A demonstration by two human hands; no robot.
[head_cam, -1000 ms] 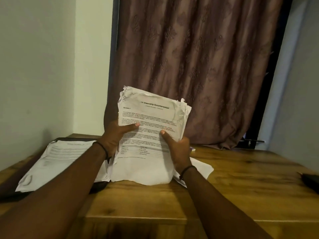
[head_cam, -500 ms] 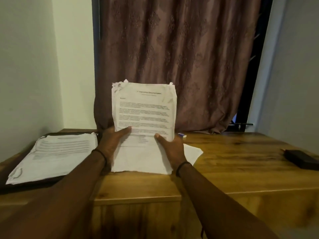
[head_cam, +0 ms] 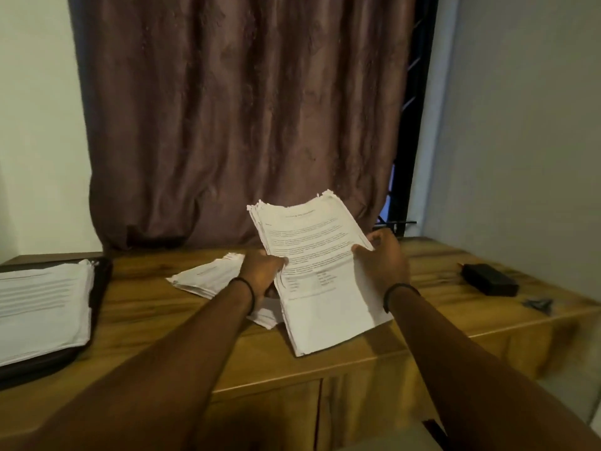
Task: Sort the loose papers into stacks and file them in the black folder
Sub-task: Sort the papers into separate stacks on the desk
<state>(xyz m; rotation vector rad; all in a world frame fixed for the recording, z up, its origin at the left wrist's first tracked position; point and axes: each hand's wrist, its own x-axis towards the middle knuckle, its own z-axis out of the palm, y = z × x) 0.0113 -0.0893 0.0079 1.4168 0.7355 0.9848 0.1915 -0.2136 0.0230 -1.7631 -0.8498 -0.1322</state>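
Wooden table (head_cam: 146, 307), black folder (head_cam: 101, 281), loose papers (head_cam: 208, 278), box (head_cam: 489, 278)

No text can be read. The top page of the raised white stack of printed paper sheets (head_cam: 325, 288) bears a centred heading, blocks of body type and a small table, all blurred beyond reading. Print lines on the white paper pile (head_cam: 42, 307) atop the flat black folder (head_cam: 39, 369) and on the loose white sheets (head_cam: 208, 278) on the brown wooden tabletop (head_cam: 146, 314) are likewise illegible.
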